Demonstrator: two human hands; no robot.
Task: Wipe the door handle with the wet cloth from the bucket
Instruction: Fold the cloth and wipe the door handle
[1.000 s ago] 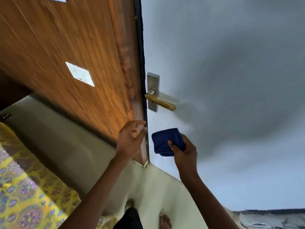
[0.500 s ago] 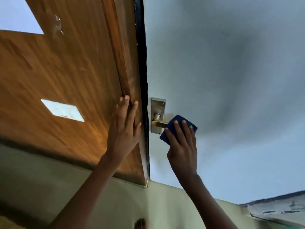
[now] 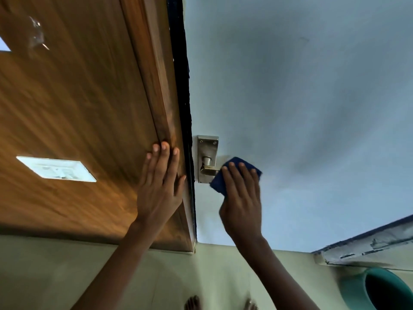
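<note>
A metal door handle [image 3: 209, 170] on a silver backplate [image 3: 207, 146] sits at the left edge of the pale blue-grey door [image 3: 290, 97]. My right hand [image 3: 242, 198] presses a folded dark blue cloth [image 3: 218, 183] over the lever, hiding most of it. My left hand [image 3: 161, 186] lies flat with fingers spread on the brown wooden frame [image 3: 161, 86] just left of the handle. A teal bucket [image 3: 371, 289] stands at the bottom right, cut off by the frame edge.
A white switch plate [image 3: 55, 168] is set in the wooden panel at left. The floor [image 3: 55, 276] is pale green below, with my bare feet [image 3: 221, 304] at the bottom edge. A worn grey ledge [image 3: 368, 245] runs at lower right.
My right hand rose with the cloth from below the handle onto the lever. My left hand moved up the wooden frame and flattened. The view tilted and the bucket came into sight.
</note>
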